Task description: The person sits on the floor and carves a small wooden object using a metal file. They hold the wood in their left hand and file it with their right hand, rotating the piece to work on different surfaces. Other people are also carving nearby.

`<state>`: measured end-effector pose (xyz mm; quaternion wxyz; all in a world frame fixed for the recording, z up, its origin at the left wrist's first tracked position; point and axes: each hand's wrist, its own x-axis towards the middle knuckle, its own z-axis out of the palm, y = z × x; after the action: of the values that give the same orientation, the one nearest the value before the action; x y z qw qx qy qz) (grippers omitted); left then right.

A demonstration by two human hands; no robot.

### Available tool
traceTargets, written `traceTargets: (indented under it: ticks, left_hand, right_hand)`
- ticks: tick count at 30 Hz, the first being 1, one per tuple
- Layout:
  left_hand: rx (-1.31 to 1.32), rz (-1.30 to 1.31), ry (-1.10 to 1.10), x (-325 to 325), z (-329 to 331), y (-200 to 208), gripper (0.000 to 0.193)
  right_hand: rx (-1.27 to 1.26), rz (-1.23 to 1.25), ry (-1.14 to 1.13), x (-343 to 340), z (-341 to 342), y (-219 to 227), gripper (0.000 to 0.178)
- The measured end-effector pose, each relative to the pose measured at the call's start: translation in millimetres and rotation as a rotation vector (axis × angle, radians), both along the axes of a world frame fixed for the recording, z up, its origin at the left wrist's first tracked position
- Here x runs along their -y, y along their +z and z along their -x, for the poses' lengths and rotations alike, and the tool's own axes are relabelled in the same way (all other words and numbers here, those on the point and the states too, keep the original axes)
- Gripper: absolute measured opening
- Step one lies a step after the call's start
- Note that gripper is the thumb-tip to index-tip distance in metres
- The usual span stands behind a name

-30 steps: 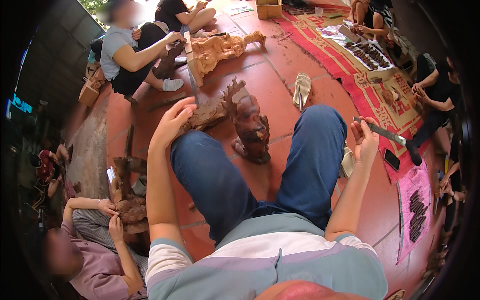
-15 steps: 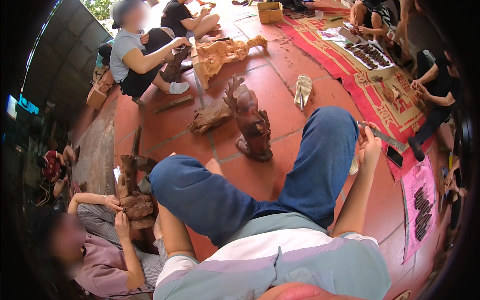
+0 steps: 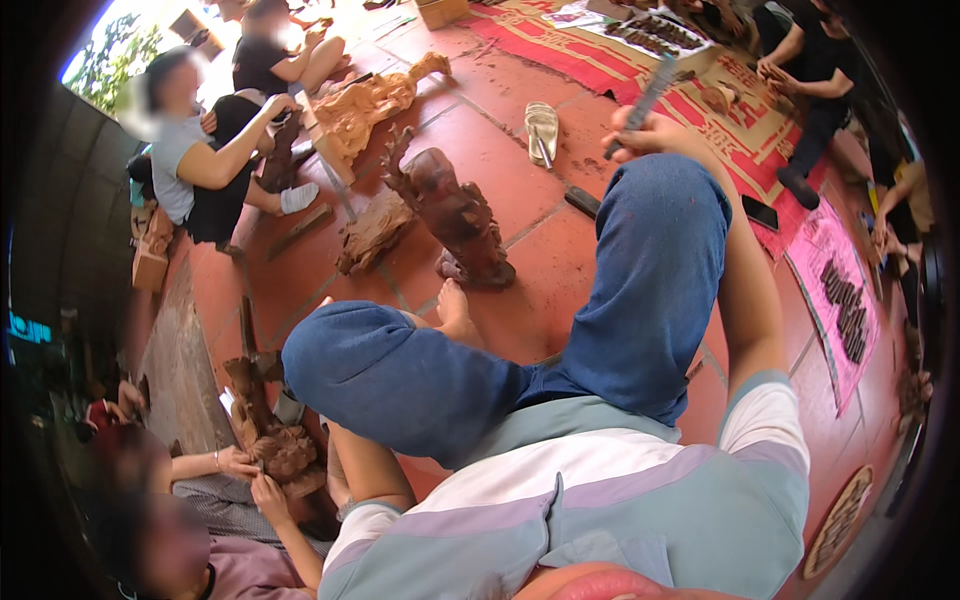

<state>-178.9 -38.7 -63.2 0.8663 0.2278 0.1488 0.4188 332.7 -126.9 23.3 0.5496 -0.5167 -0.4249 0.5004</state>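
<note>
One slim grey tool (image 3: 652, 92), clamped in the right hand (image 3: 638, 137) near the right knee (image 3: 668, 195), looks stiff, fairly light, maybe slick, so hold its lower shaft, clear of the raised tip; left hand hidden, can't tell its state.

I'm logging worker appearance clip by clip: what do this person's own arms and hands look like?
The left sleeve and right sleeve are short, white and mauve, with grey-green cuffs. The right forearm is bare; no glove shows on the right hand. The left hand cannot be made out.
</note>
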Motion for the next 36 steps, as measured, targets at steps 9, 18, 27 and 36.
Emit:
traceTargets:
  ticks: [9,18,27,36]
  left_hand:
    - [-0.352,-0.084,0.242,-5,14,-17,0.034]
    - [-1.453,-0.944,0.476,-32,36,-78,0.035]
    - [-1.279,-0.247,0.473,-39,-2,-10,0.030]
    - [-1.316,-1.294,0.671,-41,-168,87,0.042]
  right_hand:
    - [-0.252,0.267,0.296,-25,-13,-26,0.008]
    - [-0.116,0.240,0.395,-106,-1,-80,0.026]
    - [-0.327,-0.120,-0.205,-141,33,-112,0.017]
    - [-0.292,-0.275,-0.447,-126,81,-88,0.015]
